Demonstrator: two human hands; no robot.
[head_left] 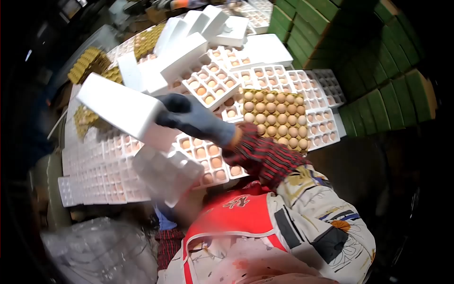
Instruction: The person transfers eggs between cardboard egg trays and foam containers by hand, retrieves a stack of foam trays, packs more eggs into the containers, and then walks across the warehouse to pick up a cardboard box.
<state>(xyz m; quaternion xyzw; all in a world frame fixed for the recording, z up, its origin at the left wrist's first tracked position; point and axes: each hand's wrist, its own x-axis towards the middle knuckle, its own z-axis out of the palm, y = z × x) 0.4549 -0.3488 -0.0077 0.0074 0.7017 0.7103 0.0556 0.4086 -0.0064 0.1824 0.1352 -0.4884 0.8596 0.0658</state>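
Note:
My right hand [187,116], in a grey-blue glove, grips one end of a white foam box [118,104], which is raised and tilted over the egg trays. My left hand [164,218], in a blue glove, is low beside the red apron. Its fingers are hidden behind a blurred, see-through plastic piece [165,173], so its grip on it cannot be made out. Under my right forearm lie white foam trays of eggs [205,158]. A yellow-brown pulp tray [274,118] full of eggs rests on top of the foam trays to the right.
White foam boxes [182,57] are heaped at the back of the table. More pulp trays [88,65] stand stacked at far left. Green crates [309,28] pile up on the right. A clear plastic bag [101,251] lies at lower left. Another person's sleeve [179,4] shows at the far edge.

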